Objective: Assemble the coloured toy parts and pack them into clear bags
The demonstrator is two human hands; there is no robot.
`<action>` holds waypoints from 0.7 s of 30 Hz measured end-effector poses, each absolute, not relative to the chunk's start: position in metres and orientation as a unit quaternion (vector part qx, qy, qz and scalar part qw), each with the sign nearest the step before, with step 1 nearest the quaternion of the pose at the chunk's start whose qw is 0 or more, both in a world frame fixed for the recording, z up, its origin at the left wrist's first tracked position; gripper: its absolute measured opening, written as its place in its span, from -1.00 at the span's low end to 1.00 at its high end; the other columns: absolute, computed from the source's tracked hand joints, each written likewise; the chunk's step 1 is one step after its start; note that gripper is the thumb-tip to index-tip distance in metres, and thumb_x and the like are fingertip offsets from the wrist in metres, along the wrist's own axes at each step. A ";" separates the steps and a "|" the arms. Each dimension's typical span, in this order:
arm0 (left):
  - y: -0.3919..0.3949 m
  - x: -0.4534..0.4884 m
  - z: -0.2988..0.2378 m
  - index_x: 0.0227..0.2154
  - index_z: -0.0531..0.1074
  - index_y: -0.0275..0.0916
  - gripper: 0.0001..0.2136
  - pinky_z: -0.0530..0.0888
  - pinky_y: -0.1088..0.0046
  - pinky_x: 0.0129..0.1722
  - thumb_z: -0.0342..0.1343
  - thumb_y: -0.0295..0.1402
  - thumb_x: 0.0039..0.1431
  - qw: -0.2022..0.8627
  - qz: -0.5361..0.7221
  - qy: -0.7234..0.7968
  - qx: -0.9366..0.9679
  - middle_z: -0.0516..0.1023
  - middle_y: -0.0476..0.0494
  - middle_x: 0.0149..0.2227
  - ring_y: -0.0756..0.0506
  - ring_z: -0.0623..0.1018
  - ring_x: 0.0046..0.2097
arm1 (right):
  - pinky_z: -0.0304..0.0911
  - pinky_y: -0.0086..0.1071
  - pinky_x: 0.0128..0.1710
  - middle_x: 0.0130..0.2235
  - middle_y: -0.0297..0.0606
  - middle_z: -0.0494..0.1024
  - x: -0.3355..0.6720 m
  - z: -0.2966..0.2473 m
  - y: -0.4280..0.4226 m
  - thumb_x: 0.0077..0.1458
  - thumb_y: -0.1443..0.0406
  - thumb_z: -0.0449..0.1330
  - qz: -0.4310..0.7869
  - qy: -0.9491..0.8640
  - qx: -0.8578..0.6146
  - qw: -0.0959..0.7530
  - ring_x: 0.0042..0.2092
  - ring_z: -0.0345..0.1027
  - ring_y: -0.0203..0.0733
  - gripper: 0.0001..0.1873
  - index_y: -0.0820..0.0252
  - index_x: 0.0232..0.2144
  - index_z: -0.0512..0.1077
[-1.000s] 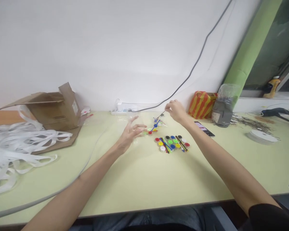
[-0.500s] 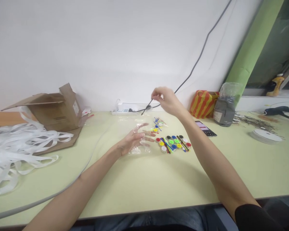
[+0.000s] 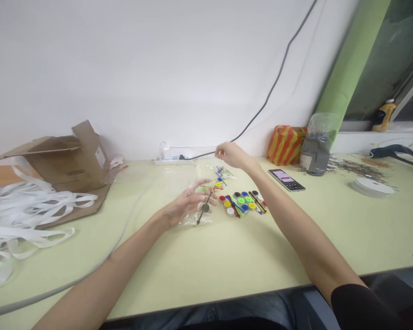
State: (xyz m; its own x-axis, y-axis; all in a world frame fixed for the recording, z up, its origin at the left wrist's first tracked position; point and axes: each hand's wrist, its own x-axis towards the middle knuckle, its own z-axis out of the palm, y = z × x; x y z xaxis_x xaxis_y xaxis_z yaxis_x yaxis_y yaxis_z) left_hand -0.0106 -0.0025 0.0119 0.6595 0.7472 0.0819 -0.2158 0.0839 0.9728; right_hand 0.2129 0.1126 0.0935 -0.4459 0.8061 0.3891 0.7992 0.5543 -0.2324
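Observation:
My left hand (image 3: pixel 189 201) holds a clear plastic bag (image 3: pixel 189 219), its fingers spread against the crinkled film. A black arrow-shaped spinner (image 3: pixel 205 207) with a round middle shows at those fingers; whether it is inside the bag or in front of it I cannot tell. Above and to the right, my right hand (image 3: pixel 229 153) is raised with the fingers curled together, and nothing shows in them. On the table beside the bag lie clear round pieces with coloured centres (image 3: pixel 245 207) and several coloured arrows (image 3: pixel 234 206). Behind them is a small group of blue arrows (image 3: pixel 221 176).
A phone (image 3: pixel 286 179) lies right of the pieces. Behind it stand a red-yellow striped bag (image 3: pixel 285 145) and a dark plastic-wrapped bundle (image 3: pixel 315 153). On the left are a cardboard box (image 3: pixel 69 167), white ribbon (image 3: pixel 44 201) and a grey cable (image 3: pixel 89 270). A power strip (image 3: pixel 172 160) sits by the wall.
The black spinner has left my right hand and is now down at the bag by my left fingers. My right hand is a little lower. The view has shifted slightly right.

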 end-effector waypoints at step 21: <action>0.000 -0.011 0.004 0.31 0.12 -0.08 -0.41 0.43 0.02 0.02 0.13 -0.27 0.25 0.744 0.320 0.194 0.553 0.48 -0.32 0.06 -0.29 0.53 0.06 | 0.22 -0.45 -0.32 -0.29 -0.12 0.67 0.223 0.046 0.138 0.08 0.31 0.24 0.059 -0.828 -0.545 0.120 -0.31 0.46 -0.20 -0.76 0.30 -0.25 0.65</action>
State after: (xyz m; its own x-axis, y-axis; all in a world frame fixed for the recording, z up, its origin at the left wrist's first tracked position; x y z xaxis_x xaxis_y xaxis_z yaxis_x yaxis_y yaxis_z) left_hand -0.0113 0.0004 0.0044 0.7199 0.6909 0.0656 -0.2622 0.1833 0.9475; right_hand 0.2231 0.1384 0.0461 -0.3783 0.9160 0.1334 0.8876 0.3999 -0.2286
